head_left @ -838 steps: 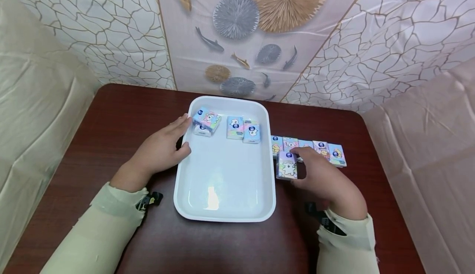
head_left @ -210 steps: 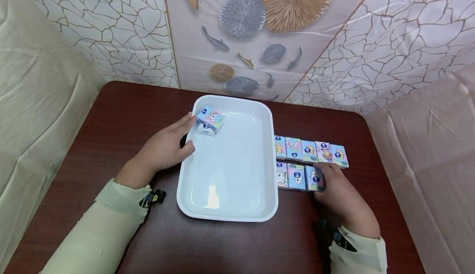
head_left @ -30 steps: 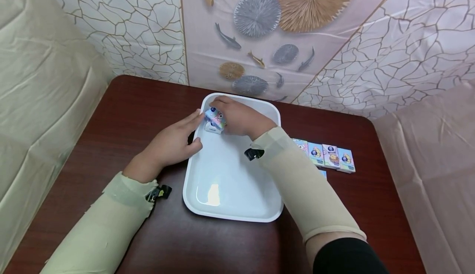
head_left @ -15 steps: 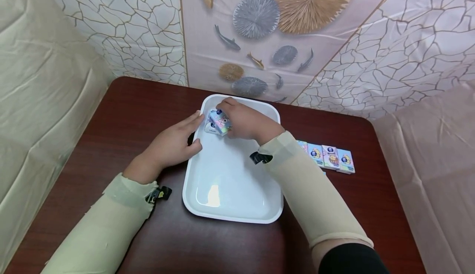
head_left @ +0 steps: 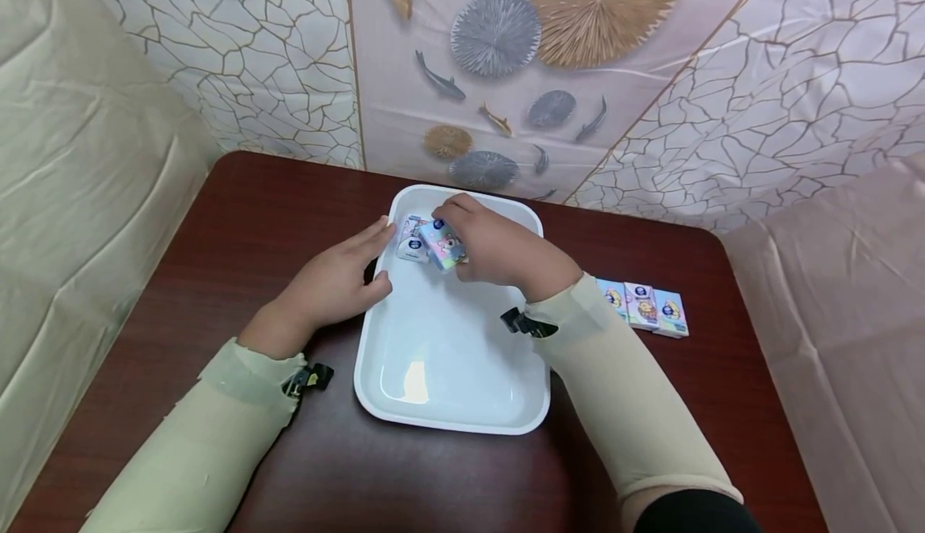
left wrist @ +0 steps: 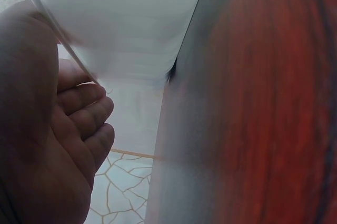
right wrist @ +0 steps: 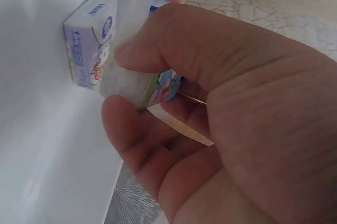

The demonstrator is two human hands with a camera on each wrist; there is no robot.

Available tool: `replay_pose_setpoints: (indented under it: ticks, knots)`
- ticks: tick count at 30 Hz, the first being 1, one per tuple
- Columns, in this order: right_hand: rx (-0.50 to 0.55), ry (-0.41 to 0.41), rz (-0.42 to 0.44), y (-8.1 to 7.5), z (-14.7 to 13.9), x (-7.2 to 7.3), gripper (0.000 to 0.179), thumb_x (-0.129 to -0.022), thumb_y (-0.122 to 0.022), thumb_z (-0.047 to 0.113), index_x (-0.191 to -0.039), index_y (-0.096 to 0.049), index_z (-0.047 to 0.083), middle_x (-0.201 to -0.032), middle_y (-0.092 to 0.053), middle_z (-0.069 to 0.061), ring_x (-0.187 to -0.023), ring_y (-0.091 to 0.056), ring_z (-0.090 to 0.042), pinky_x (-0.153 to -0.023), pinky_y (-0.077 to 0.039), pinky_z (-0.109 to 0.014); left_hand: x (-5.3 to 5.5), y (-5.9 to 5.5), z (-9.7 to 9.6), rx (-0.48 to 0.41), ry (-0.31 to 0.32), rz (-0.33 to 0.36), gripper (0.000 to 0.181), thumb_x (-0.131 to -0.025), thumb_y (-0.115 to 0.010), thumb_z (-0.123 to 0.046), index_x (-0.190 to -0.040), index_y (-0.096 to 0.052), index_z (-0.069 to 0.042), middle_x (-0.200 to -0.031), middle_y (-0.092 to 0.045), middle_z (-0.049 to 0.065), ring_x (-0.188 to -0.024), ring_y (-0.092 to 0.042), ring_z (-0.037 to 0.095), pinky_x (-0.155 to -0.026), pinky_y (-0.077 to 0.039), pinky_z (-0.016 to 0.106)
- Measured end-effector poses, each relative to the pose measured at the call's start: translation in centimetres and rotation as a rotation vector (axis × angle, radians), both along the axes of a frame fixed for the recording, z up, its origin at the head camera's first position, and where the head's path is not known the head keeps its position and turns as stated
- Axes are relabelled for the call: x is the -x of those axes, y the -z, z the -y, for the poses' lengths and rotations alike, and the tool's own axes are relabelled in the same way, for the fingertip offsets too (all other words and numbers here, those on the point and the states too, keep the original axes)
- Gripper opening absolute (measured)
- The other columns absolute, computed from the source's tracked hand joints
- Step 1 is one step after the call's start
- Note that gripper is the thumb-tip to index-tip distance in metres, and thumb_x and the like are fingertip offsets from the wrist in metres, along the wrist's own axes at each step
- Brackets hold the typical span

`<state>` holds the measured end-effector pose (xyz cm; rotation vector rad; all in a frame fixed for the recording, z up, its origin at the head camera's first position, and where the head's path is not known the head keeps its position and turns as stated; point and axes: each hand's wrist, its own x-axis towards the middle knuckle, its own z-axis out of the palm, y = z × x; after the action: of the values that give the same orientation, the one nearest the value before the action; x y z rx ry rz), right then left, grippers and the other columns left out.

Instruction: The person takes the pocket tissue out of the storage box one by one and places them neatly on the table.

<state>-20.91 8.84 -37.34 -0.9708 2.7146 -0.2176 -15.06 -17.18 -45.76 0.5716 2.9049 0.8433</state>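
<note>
In the head view, my right hand [head_left: 499, 248] pinches a colourful pocket tissue pack [head_left: 442, 244] over the far left part of the white tray [head_left: 451, 421]. The right wrist view shows thumb and fingers around that pack [right wrist: 129, 71]. A second tissue pack [head_left: 413, 246], pale purple with a printed bear, lies in the tray just left of the held one; the right wrist view shows this purple pack [right wrist: 89, 45] close by. My left hand [head_left: 328, 280] lies along the tray's left rim, fingers extended and fingertips at the edge; the left wrist view shows this hand [left wrist: 63, 118] beside the tray wall.
Right of the tray, several tissue packs [head_left: 641, 305] stand in a row on the dark wooden table [head_left: 289, 453], partly hidden by my right forearm. A patterned cloth [head_left: 275, 59] hangs behind the table.
Half a minute ago more packs lay in the tray; they now lie on the table. Over the last second my right hand has lifted the top pack off the purple one, moving right.
</note>
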Motion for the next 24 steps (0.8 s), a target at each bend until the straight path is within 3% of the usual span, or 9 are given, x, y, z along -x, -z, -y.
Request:
replay_pose_setpoints:
  ticks: [9,16,24]
  knots:
    - [0.014,0.069,0.069,0.9,-1.6,-1.7,0.088,-0.081,-0.089,0.017,-0.158,-0.044,0.015,-0.16,-0.041,-0.004,-0.132,-0.052,-0.017,-0.115,-0.049,-0.036,0.0,-0.1,-0.1,0.006,-0.004,0.016,0.079,-0.099,-0.058,-0.038,-0.168,-0.025,-0.022,-0.176,-0.02,0.001,-0.158,-0.035,0.022,-0.12,-0.043,0.051]
    - [0.018,0.063,0.095,1.7,-2.6,-3.2,0.086,-0.082,-0.087,0.017,-0.156,-0.045,0.013,-0.158,-0.042,-0.004,-0.129,-0.052,-0.017,-0.112,-0.051,-0.035,0.0,0.0,0.0,-0.003,0.003,-0.005,0.078,-0.098,-0.055,-0.039,-0.168,-0.026,-0.022,-0.176,-0.022,0.003,-0.157,-0.036,0.022,-0.119,-0.044,0.05]
    - [0.01,0.095,0.104,1.4,-3.5,-5.2,0.085,-0.08,-0.091,0.019,-0.153,-0.049,0.016,-0.155,-0.044,-0.003,-0.123,-0.055,-0.018,-0.106,-0.055,-0.036,-0.1,0.0,0.0,-0.005,0.005,-0.007,0.077,-0.098,-0.053,-0.04,-0.168,-0.026,-0.023,-0.176,-0.021,0.001,-0.156,-0.038,0.022,-0.117,-0.047,0.05]
